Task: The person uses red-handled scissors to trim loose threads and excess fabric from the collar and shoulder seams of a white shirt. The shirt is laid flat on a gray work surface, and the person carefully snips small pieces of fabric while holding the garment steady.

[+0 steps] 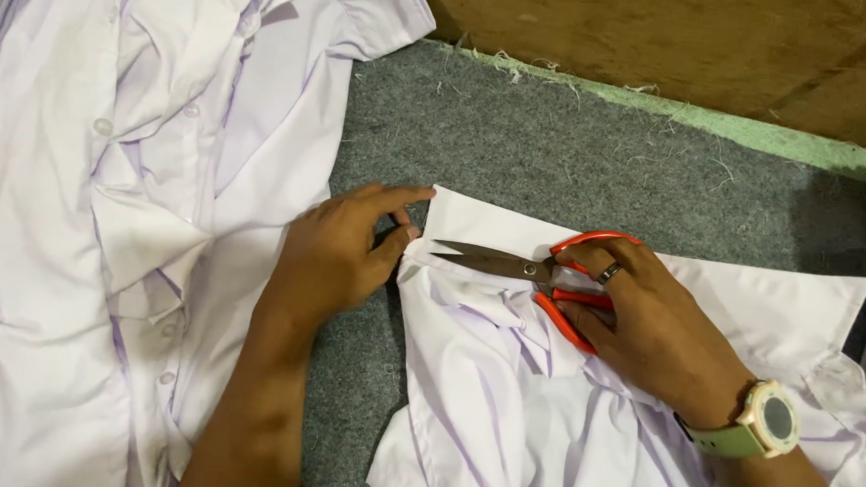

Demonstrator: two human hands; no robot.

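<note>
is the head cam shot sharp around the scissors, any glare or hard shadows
Head view: evenly lit and sharp around the scissors; only a dull sheen on the blades, no glare. Soft shadows lie under the left hand and right hand. The white shirt keeps its folds, not blown out; the grey felt darkens toward the right edge.

count of items in view, by kind.

hands: two, a left hand (337,253) and a right hand (649,322), both belonging to the one person.

scissors: one pair (527,269), orange handles, metal blades.

white shirts: two laid out separately, one shirt (105,203) to the left and one shirt (563,412) under the scissors (more folded cloth shows at the top left corner and at the right edge, but the number of pieces there cannot be told).

shirt buttons: about four visible down the left shirt's front.

wristwatch: one (768,419), pale face on a green strap.

finger ring: one (608,273).

grey felt mat: one (578,162).

wooden board: one (716,40), along the top edge.
</note>
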